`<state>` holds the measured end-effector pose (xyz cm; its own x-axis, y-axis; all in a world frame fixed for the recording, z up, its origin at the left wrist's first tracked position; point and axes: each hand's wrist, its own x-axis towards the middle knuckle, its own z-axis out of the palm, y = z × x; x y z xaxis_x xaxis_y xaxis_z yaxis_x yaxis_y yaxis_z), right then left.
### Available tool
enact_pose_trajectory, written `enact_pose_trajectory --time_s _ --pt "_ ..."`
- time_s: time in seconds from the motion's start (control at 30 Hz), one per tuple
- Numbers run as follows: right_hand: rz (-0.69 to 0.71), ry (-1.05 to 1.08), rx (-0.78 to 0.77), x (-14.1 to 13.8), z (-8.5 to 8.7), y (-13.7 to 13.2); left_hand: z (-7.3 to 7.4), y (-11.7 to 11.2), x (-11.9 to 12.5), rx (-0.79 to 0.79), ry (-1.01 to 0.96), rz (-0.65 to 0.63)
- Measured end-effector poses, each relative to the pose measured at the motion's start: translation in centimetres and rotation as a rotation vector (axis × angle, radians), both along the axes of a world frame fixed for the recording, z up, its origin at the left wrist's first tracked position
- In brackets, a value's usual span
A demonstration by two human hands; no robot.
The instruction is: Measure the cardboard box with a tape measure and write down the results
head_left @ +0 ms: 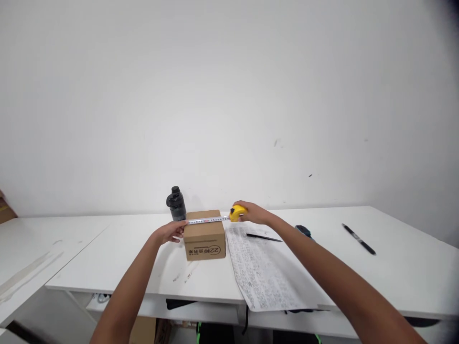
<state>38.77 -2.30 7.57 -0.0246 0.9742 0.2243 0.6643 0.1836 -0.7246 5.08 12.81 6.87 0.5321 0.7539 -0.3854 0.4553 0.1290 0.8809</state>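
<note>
A brown cardboard box [205, 234] with dark printing on its front stands on the white table. Across its top runs the pulled-out blade [206, 220] of a yellow tape measure [238, 213]. At the box's left edge, my left hand [172, 231] is closed on the blade's end, thumb and finger pinching it. Just beyond the right edge, my right hand [253, 212] is wrapped round the tape measure's case, a little above the table. Part of the case is covered by my fingers.
Behind the box stands a dark bottle [176, 204]. A written-on paper sheet [261, 277] lies to the right and hangs over the front edge, with a black pen [264, 237] on it. Farther right are a dark blue object [303, 231], partly hidden, and a black marker [358, 238].
</note>
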Motion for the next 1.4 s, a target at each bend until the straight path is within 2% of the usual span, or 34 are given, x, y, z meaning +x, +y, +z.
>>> enact_pose_trajectory --time_s 0.1,0.2,0.3,0.47,0.7,0.9,1.0,1.1,1.2,1.3,1.4 --pt "0.044 -0.156 -0.001 -3.0 0.8 2.0 -0.8 0.1 1.3 0.039 0.053 0.007" --pt "-0.019 -0.314 -0.001 -4.0 0.7 2.9 -0.9 -0.2 1.6 0.068 0.079 -0.006" --pt "-0.018 -0.280 -0.005 -3.4 -0.2 2.8 -0.7 -0.6 1.4 0.073 0.072 -0.009" --pt "-0.019 -0.204 0.077 -3.0 -1.5 1.9 -0.1 -0.5 1.0 0.090 0.078 -0.024" --pt "-0.060 -0.206 0.087 -3.8 -1.3 0.9 0.0 -0.3 0.4 0.032 0.046 -0.005" --pt "-0.078 -0.209 0.081 -4.0 -1.3 0.5 0.0 -0.8 0.6 0.039 0.023 0.009" --pt "-0.086 -0.261 0.090 -4.0 -1.3 0.5 0.5 -0.8 0.8 0.058 0.071 -0.010" --pt "-0.144 -0.404 0.161 -4.0 -1.0 0.1 2.3 -1.2 1.1 0.163 0.123 0.061" --pt "-0.225 -0.462 0.325 -4.9 -0.8 -1.6 5.7 -1.8 1.6 0.264 0.006 0.144" --pt "-0.288 -0.409 0.535 -7.5 -1.5 -4.5 9.5 -1.9 2.5 0.204 -0.178 0.103" --pt "-0.331 -0.381 0.783 -11.2 -2.8 -7.5 11.6 -1.4 4.8 0.044 -0.244 0.047"
